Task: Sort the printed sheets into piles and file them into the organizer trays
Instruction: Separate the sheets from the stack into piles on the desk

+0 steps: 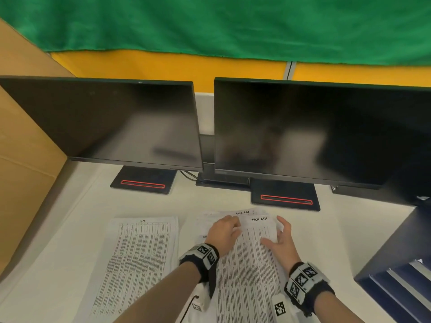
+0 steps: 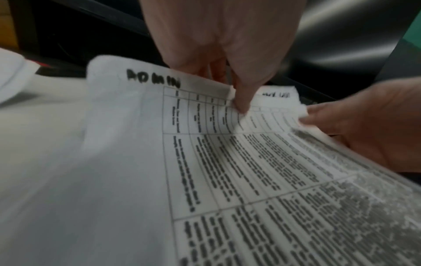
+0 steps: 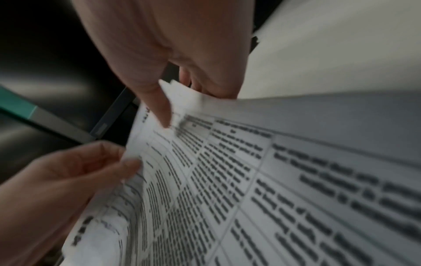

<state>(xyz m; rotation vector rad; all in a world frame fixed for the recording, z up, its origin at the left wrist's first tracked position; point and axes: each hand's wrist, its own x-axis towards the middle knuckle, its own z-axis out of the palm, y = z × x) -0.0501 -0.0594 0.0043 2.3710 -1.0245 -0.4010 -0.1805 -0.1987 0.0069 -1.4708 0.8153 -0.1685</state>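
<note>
A sheet headed "PACK LIST" [image 1: 257,231] tops the middle stack of printed sheets [image 1: 247,276] on the white desk. My left hand [image 1: 233,226] pinches its upper left edge; the left wrist view shows the fingertips [image 2: 241,106] closed on the paper. My right hand [image 1: 276,231] holds the upper right corner, thumb [image 3: 159,111] on top and fingers underneath. A sheet marked "ADMIN" [image 2: 154,82] lies just under it to the left. A separate pile of sheets [image 1: 140,259] lies further left. The dark blue organizer [image 1: 391,252] stands at the right edge.
Two dark monitors [image 1: 112,122] [image 1: 314,131] on black stands [image 1: 143,181] stand behind the papers. A cardboard box [image 1: 25,148] walls off the left side. Bare white desk [image 1: 331,229] lies between the stack and the organizer.
</note>
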